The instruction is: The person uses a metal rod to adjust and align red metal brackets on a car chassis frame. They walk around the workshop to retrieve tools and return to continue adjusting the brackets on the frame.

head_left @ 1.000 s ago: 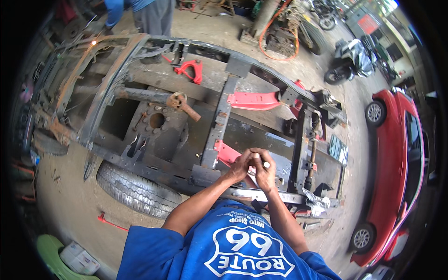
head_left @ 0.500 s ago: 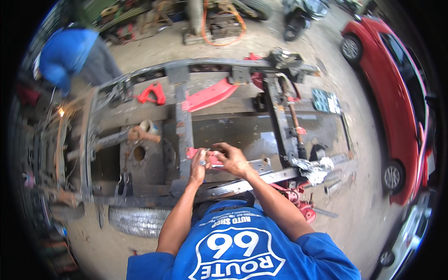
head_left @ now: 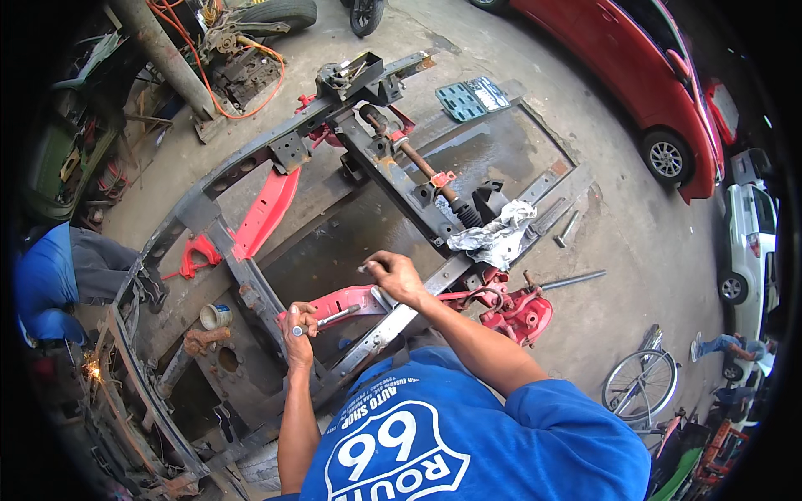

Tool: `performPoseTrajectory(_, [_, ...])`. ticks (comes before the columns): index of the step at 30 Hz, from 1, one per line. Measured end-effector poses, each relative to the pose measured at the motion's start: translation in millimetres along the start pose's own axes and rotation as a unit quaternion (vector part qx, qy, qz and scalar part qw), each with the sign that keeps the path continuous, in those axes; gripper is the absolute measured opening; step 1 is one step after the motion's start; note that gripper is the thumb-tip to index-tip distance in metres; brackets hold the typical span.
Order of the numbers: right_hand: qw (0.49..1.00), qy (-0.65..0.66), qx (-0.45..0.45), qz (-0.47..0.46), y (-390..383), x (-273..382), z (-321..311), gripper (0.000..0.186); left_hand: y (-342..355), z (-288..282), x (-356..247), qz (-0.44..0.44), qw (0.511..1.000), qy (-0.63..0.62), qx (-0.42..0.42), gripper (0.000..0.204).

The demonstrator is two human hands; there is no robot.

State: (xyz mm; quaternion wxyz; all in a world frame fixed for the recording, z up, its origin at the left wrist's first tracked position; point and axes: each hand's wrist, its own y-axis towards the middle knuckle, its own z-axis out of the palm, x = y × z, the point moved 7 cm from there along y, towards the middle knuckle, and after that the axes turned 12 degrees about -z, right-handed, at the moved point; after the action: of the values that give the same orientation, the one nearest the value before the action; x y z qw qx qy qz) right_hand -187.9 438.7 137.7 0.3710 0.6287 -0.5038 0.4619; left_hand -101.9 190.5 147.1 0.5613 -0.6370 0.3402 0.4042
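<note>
Head view: the left fingers are curled around one end of a wrench (head_left: 338, 316), leaving its shaft sticking out toward the right; that hold seems to keep the far end free. The right fingertips are pinched together on a small piece (head_left: 364, 269), too small to identify; a pinch rather than a fist suits its size. The left hand (head_left: 299, 327) is beside the left end of a red bar (head_left: 344, 300), and the wrench lies across the view of that bar. The right hand (head_left: 399, 279) is above the opening, its forearm reaching over the near rail (head_left: 391, 326).

Farther out, a crumpled silver wrap (head_left: 497, 238) sits by the rail, perhaps to cover or hold small parts. A red hub (head_left: 528, 317) lies outside the frame. The tool case (head_left: 470, 102) lies open beyond the frame's far end, apparently for easy access. At far left, a co-worker (head_left: 52, 282) bends near sparks (head_left: 91, 366).
</note>
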Motion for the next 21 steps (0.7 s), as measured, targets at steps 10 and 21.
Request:
performPoseTrajectory(10, [0.959, 0.086, -0.132, 0.235, -90, -120, -104, 0.032, 5, 3, 8, -0.006, 1.0, -0.016, 0.015, 0.051])
performPoseTrajectory(21, [0.972, 0.082, -0.031, 0.219, -52, -115, -50, 0.031, 3, 16, -8, -0.009, 1.0, 0.006, -0.015, 0.052])
